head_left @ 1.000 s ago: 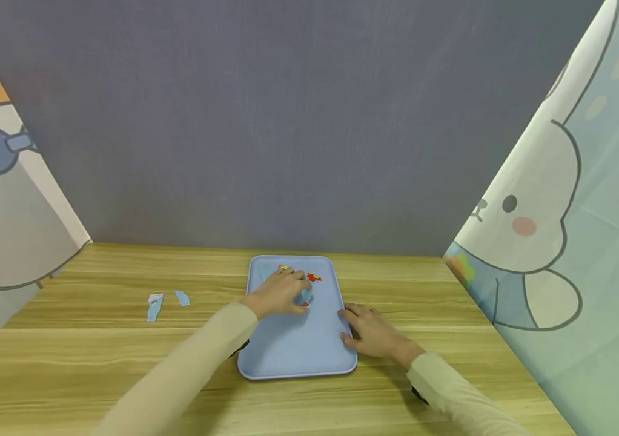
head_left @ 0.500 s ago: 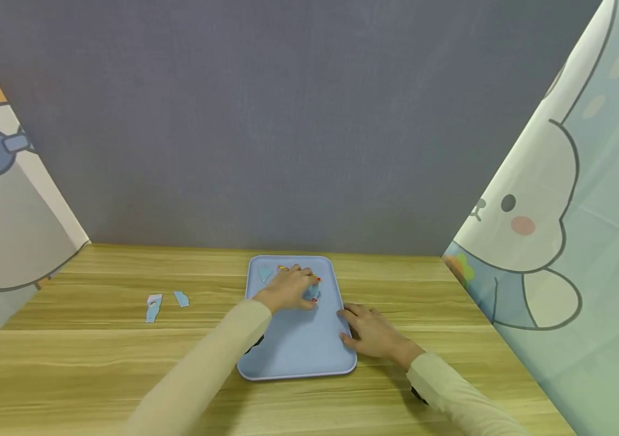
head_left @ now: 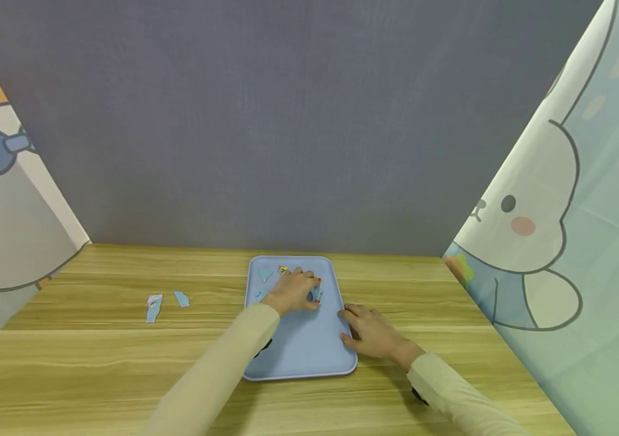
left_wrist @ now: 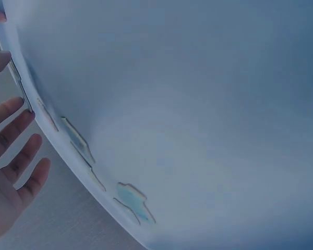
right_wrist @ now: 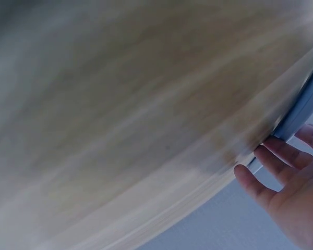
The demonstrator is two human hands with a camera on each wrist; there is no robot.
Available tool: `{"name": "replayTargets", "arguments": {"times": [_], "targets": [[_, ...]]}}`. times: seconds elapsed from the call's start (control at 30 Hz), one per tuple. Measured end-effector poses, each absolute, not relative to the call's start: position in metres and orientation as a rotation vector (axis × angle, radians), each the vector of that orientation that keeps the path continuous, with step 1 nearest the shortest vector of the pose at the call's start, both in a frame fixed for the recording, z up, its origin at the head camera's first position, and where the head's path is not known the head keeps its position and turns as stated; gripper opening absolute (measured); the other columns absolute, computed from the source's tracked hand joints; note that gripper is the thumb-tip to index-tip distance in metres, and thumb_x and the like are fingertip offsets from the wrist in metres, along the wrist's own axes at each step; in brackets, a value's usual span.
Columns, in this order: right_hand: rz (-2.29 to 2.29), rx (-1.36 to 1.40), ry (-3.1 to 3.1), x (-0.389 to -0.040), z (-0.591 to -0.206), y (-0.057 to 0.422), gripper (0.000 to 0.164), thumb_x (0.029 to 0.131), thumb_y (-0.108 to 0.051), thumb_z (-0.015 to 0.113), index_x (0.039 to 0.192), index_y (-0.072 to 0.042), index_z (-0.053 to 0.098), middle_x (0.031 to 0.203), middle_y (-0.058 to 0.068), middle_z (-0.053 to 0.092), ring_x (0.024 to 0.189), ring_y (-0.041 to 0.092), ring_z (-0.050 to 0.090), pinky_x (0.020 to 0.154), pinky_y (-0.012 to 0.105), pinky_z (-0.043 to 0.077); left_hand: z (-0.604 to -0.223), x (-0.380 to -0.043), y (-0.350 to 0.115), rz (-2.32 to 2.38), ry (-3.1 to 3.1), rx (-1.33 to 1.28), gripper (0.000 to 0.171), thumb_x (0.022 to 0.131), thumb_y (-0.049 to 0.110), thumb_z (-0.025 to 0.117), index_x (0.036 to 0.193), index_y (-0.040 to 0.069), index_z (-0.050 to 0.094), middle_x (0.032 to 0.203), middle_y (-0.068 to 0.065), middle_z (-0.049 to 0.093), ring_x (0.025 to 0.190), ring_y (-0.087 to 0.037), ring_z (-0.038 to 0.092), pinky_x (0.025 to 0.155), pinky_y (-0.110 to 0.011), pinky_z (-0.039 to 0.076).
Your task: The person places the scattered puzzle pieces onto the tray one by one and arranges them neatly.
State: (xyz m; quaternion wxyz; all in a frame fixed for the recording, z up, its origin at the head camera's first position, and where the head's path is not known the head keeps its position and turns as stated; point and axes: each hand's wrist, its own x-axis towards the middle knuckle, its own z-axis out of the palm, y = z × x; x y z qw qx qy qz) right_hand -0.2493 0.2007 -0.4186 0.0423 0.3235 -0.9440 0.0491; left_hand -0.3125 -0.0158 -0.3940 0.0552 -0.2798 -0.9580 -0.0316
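My left hand (head_left: 291, 292) reaches over the light blue tray (head_left: 309, 348), thumb and fingertips at opposite edges of a light blue puzzle piece (head_left: 317, 295) with red spots. In the left wrist view, that piece (left_wrist: 21, 88) lies flat between the thumb and fingers; the hand hides part of it in the head view. Beside the tray's right rim, my right hand (head_left: 375, 333) rests with fingers loosely extended. Its fingertips touch the rim. Further left in the tray lie a pale blue piece (head_left: 265, 274), a yellow-and-red piece (head_left: 283, 269) and a small blue piece (head_left: 258, 295).
Two light blue pieces, a longer one (head_left: 154, 307) and a smaller one (head_left: 182, 298), lie on the wooden table (head_left: 97, 357) left of the tray. A grey panel (head_left: 266, 127) stands behind the table, with patterned cloth on both sides.
My left hand has moved slightly right with the light blue piece, which now lies close to the red-marked area at the tray's right. A small blue piece has come into view. The right hand stays put.
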Motion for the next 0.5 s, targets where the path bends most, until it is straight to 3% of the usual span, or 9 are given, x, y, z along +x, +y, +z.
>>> {"name": "replayTargets", "arguments": {"times": [0.5], "targets": [[0.161, 1.005, -2.877, -0.2499, -0.4203, 0.2014, 0.047, 0.089, -0.034, 0.053, 0.126, -0.006, 0.052, 0.132, 0.016, 0.048, 0.12, 0.032, 0.047, 0.09, 0.056, 0.043, -0.4017, -0.3132, -0.016, -0.12, -2.94, -0.803, 0.05, 0.077, 0.048, 0.067, 0.117, 0.019, 0.061, 0.125, 0.0, 0.057, 0.103, -0.023, 0.051, 0.09, -0.043, 0.045]]}}
